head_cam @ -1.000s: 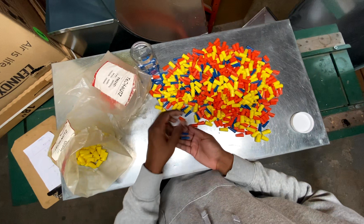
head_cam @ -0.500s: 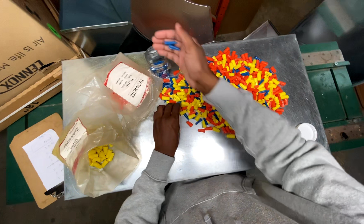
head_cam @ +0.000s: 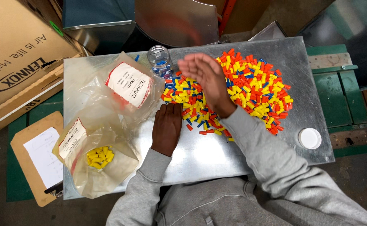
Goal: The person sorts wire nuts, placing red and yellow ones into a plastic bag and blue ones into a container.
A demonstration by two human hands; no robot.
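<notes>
Sheet-metal surface (head_cam: 217,159), silver, carrying all items listed. Left hand (head_cam: 166,127): lying palm down on the bare metal, fingers together and pointing far, fingertips reaching the near-left edge of the pile, holding nothing. Right hand (head_cam: 206,81): hovering above the pile, slightly blurred, fingers loosely spread and lightly curled, palm turned left, nothing visibly pinched. Pile of plastic wire connectors (head_cam: 250,90): orange, yellow and blue caps mixed, spreading across the far-right half of the surface, passing under the right hand and touching the left fingertips. Clear glass jar (head_cam: 159,58): standing upright at the far edge, just left of the right hand, showing blue pieces inside. White round lid (head_cam: 309,138): lying flat at the near-right, well apart from the jar. Clear plastic bag with a red-and-white label (head_cam: 127,86): lying crumpled to the left of the pile. Second clear bag (head_cam: 99,161): sitting at the near-left corner, holding yellow connectors (head_cam: 99,155). Clipboard (head_cam: 35,157): resting lower down beside the surface's left edge. Cardboard box (head_cam: 16,54): standing far left.
</notes>
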